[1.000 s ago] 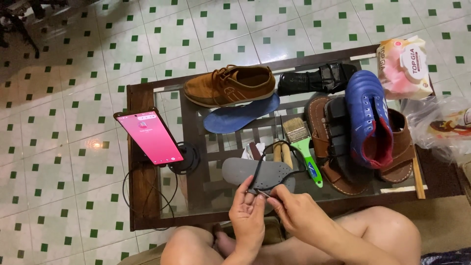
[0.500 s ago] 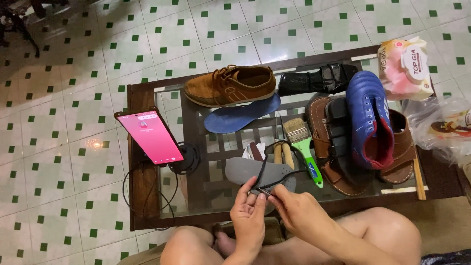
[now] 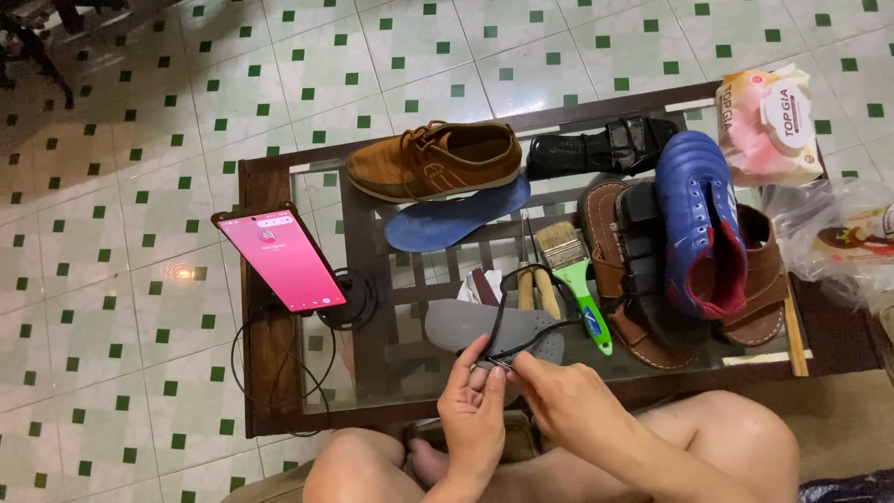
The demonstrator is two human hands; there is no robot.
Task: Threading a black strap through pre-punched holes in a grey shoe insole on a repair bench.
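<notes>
At the near edge of a glass-topped coffee table [image 3: 279, 186] with a dark wooden frame, we hold a thin black lace [image 3: 507, 321] between both hands, above our bare knees. Our left hand [image 3: 473, 414] pinches the lace ends between thumb and forefinger, fingers drawn narrow. Our right hand [image 3: 568, 405] meets it from the right, its fingertips closed on the same ends. From there the lace rises in a loose loop over a grey insole [image 3: 466, 326] lying flat on the glass just beyond our fingers.

We judge the lace light, limp and a little slippery, best taken close to its tips, where a pinch controls it. The insole looks thin and bendable, easy to lift by an edge.

Further back lie a tan lace-up shoe [image 3: 438, 160] on its side and a blue insole [image 3: 456, 219] touching it. To the right, a green-handled paintbrush [image 3: 575, 275], brown sandals [image 3: 643, 298], and a blue sports shoe [image 3: 698, 224] resting on them. A phone with a pink screen [image 3: 279, 259] stands propped at the left.
</notes>
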